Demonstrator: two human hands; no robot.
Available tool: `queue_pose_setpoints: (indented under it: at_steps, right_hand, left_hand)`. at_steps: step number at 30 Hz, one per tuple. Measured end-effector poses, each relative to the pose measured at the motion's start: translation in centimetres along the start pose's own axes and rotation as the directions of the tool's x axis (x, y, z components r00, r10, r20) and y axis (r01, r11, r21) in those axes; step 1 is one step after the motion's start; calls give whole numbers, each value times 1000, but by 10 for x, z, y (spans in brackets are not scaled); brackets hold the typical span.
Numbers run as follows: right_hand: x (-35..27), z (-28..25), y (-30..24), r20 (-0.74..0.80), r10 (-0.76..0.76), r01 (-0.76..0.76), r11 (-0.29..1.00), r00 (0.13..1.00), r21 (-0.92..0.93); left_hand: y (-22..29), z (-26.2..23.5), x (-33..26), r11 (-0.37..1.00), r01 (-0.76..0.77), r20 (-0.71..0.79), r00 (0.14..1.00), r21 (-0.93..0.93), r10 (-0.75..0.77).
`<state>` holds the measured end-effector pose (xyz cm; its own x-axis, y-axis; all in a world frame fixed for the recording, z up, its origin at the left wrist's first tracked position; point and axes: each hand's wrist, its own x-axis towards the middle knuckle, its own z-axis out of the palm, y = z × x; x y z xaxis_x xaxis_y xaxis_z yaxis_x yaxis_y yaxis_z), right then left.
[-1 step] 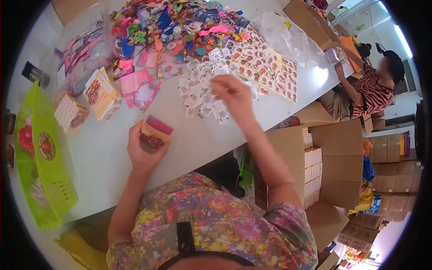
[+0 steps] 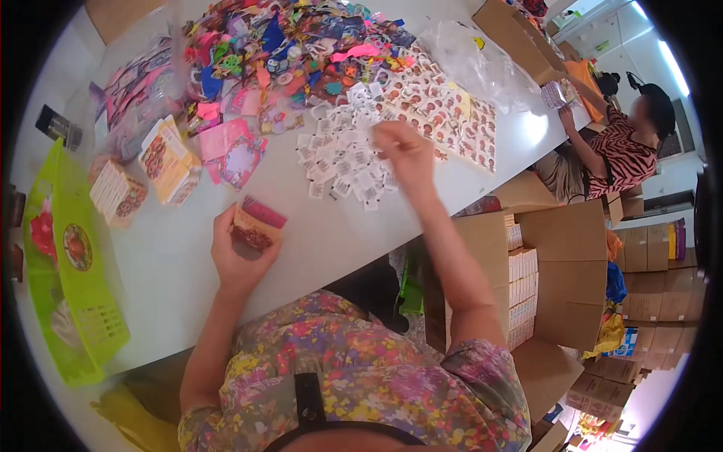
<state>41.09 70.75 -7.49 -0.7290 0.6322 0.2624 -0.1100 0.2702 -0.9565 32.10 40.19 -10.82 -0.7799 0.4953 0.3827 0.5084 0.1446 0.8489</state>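
Note:
My left hand (image 2: 235, 260) holds a small stack of brown and pink packets (image 2: 254, 224) upright, just above the white table (image 2: 173, 279). My right hand (image 2: 404, 154) is stretched out over a heap of small white tags (image 2: 343, 162) in the middle of the table. Its fingers are curled and blurred, so I cannot tell whether they pinch a tag. Pink cards (image 2: 226, 147) lie between the heap and my left hand.
A big pile of colourful trinkets (image 2: 301, 49) and printed sticker sheets (image 2: 444, 105) fill the far side. Card stacks (image 2: 169, 160), a green basket (image 2: 71, 294) and a dark device (image 2: 59, 126) sit left. Cardboard boxes (image 2: 561, 248) stand right, beside another person in a striped top (image 2: 625, 154).

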Motion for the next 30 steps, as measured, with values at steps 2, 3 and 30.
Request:
queue_pose_setpoints:
  at_steps: [2,3,30]
  right_hand:
    - [23,-44,15,-214,7,-33,992,977,-121]
    - [36,-75,37,-291,-112,16,950,950,-312]
    - [198,24,48,104,-256,192,344,961,-919]
  left_hand:
    - [-2,0,0,999,-27,-19,999,-29,26]
    - [-1,1,2,999,-30,19,999,-41,31]
    - [-2,-5,6,993,77,142,988,-88,-64]
